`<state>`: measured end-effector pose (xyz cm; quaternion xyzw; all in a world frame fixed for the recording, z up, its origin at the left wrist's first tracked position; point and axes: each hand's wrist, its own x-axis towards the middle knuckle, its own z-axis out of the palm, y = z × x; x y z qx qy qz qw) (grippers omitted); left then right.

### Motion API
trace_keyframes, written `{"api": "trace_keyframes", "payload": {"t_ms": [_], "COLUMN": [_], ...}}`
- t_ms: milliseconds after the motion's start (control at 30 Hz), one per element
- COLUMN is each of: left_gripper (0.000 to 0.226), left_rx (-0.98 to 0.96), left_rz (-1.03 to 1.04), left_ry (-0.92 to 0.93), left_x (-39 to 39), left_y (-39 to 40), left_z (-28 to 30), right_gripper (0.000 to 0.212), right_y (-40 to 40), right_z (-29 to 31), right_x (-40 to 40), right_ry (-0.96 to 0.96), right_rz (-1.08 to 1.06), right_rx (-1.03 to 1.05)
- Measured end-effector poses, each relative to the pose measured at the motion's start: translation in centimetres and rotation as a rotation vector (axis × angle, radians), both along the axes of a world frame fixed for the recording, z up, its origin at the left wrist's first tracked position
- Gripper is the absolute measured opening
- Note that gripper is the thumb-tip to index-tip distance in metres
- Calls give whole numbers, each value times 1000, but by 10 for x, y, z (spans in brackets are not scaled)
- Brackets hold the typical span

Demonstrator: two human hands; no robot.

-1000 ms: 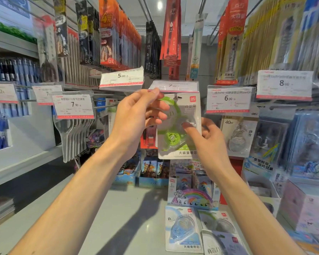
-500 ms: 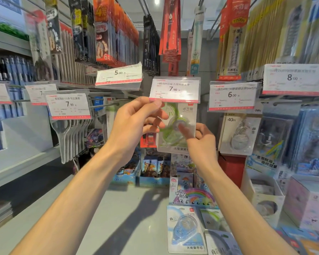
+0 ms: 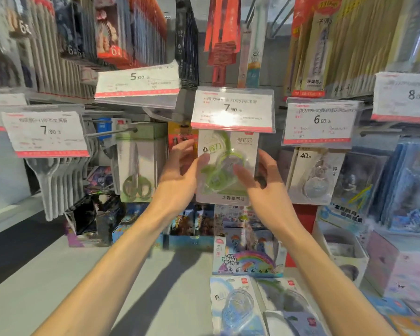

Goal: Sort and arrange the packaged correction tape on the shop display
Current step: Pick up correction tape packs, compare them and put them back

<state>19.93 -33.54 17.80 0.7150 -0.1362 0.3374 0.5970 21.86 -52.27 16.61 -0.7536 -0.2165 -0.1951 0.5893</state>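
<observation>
At the centre of the frame the green correction tape pack [image 3: 226,168] hangs just under the 7.90 price tag [image 3: 232,109]. The left hand [image 3: 183,166] and the right hand [image 3: 264,183] flank it, thumbs on its front; blur leaves it unclear whether either grip truly clamps it. Lower right, a blue tape pack [image 3: 235,306] lies on the surface [image 3: 58,287].
</observation>
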Motion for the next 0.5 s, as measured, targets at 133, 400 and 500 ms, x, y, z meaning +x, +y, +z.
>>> {"api": "trace_keyframes", "payload": {"t_ms": [133, 400, 500], "left_gripper": [39, 54, 67], "left_rx": [9, -7, -13], "left_rz": [-1, -40, -52], "left_ry": [-10, 42, 77], "left_x": [13, 45, 59], "left_y": [-5, -1, 0], "left_z": [-2, -4, -4], "right_gripper": [95, 89, 98], "right_y": [7, 11, 15], "right_z": [4, 2, 1], "right_x": [10, 44, 59], "right_ry": [29, 76, 104], "right_rz": [1, 257, 213], "right_rx": [-49, 299, 279]}}
